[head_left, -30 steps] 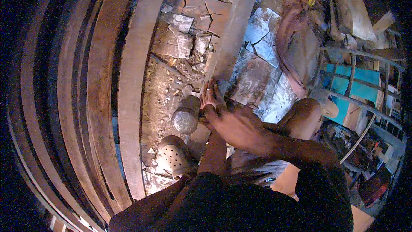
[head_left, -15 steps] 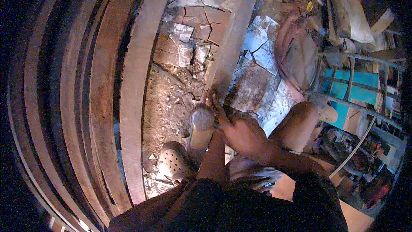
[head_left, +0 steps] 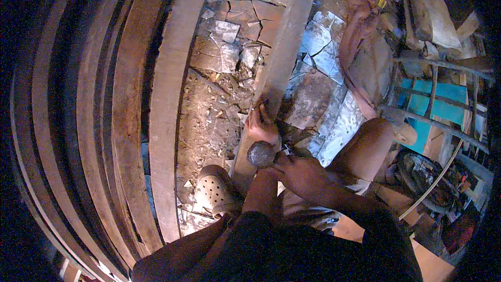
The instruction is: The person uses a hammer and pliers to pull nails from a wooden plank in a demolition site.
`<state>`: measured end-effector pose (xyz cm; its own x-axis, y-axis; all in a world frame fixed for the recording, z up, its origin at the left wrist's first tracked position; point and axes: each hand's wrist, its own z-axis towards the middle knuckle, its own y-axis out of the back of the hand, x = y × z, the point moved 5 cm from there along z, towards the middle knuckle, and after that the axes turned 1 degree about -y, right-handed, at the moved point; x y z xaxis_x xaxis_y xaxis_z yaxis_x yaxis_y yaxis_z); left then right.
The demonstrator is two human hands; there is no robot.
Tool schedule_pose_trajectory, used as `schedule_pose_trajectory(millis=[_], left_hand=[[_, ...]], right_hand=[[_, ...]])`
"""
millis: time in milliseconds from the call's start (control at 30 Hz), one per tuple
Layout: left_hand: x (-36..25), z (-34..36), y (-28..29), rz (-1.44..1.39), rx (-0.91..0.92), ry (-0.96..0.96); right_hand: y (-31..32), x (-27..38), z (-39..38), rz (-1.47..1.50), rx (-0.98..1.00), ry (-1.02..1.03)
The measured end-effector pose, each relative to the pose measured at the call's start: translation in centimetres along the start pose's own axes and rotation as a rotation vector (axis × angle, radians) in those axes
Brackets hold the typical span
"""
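Note:
A long wooden beam (head_left: 286,47) lies in front of me, running away toward the far side. My left hand (head_left: 262,127) rests on it with fingers curled around something small and dark; what it is stays hidden. Closer to my body, my right hand (head_left: 302,172) is closed on a mallet. Its round, grey-brown mallet head (head_left: 261,155) shows above my left wrist, and its handle is mostly covered by my fingers. A beige clog (head_left: 215,190) with holes is on my foot, left of the beam's near end.
Several long planks (head_left: 172,99) stand in a row along the left. Broken tiles (head_left: 318,39) and rubble (head_left: 206,115) cover the ground. A brown cloth (head_left: 360,36) lies right of the beam, with a metal rack (head_left: 433,94) and a turquoise panel (head_left: 436,107) farther right.
The mallet head has moved right and closer to my body, with my right hand drawn back. My left hand's curled fingers now show more plainly on the beam. The view has shifted slightly.

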<state>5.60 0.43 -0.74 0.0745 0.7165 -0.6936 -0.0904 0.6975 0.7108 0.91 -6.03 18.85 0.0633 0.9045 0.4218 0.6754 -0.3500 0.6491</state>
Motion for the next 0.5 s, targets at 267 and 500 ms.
schedule_pose_trajectory(millis=[267,500], left_hand=[[0.0,0.0,-0.9,0.118,-0.049,-0.029],[-3.3,1.6,1.3,-0.161,-0.014,0.255]], right_hand=[[1.2,0.2,-0.4,-0.002,-0.017,-0.05],[4.0,2.6,1.5,-0.183,-0.042,0.111]])
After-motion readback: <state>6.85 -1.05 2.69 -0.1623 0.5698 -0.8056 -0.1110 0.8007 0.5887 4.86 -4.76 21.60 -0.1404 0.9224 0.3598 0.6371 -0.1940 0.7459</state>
